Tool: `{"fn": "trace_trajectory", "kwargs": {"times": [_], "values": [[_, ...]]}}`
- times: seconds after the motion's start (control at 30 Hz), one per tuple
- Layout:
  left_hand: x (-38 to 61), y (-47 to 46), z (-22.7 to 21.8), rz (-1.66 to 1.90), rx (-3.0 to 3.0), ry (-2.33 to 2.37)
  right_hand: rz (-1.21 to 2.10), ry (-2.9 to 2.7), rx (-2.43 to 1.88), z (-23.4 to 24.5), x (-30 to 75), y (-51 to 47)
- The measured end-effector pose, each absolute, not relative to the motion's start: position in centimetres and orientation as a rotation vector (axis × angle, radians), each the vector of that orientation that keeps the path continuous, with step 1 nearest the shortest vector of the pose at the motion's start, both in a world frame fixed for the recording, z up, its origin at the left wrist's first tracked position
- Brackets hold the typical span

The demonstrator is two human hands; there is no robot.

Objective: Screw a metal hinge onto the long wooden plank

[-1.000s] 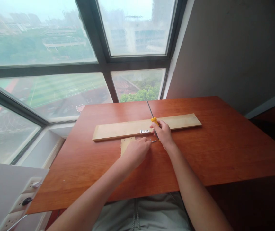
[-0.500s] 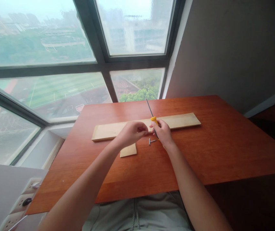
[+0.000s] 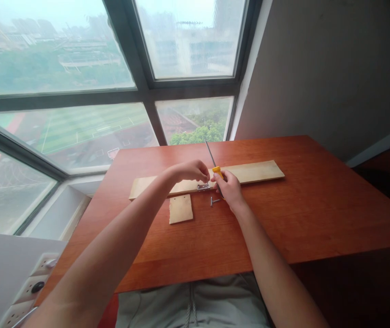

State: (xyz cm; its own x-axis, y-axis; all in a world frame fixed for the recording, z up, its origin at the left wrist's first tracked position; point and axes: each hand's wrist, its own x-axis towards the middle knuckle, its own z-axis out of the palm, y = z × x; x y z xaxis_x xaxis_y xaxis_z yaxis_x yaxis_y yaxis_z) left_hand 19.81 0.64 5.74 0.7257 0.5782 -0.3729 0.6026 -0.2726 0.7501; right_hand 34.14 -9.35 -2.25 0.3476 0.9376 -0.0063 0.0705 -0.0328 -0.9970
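A long pale wooden plank [image 3: 253, 171] lies across the red-brown table [image 3: 318, 205]. A small metal hinge [image 3: 203, 186] rests on the plank's near edge. My right hand [image 3: 228, 188] grips a screwdriver [image 3: 214, 166] with a yellow handle, its thin shaft pointing away toward the window. My left hand [image 3: 192, 171] hovers over the plank beside the screwdriver shaft, fingers pinched together on something too small to name. A small square wooden piece [image 3: 180, 208] lies in front of the plank. Loose screws [image 3: 214, 200] lie just left of my right wrist.
A large window [image 3: 113, 91] rises behind the table's far edge. A grey wall [image 3: 335, 68] stands at the right. A white power strip [image 3: 27, 287] sits at the lower left, off the table. My grey shorts [image 3: 195, 305] show under the near table edge.
My left hand rose from the table beside the small wooden piece and moved up over the plank next to the screwdriver. The hinge and small piece are uncovered again. My right hand stayed put.
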Motion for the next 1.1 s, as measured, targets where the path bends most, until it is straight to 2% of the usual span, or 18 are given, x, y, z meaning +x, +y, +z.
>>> {"fn": "trace_trajectory", "kwargs": {"times": [0.3,0.8,0.9,1.1], "values": [[20.0,1.0,5.3,-0.142,1.966,0.927,0.916,-0.992,-1.425,-2.4,34.1,-9.4],[20.4,0.5,4.9,-0.080,2.141,0.983,0.934,-0.978,-1.427,-2.5,34.2,-9.3],[20.1,0.2,4.8,-0.001,2.168,0.987,0.936,-0.974,-1.424,-2.4,34.2,-9.3],[16.6,-3.3,5.4,0.379,2.265,1.077,0.935,-0.969,-1.423,-2.1,34.1,-9.5]]}}
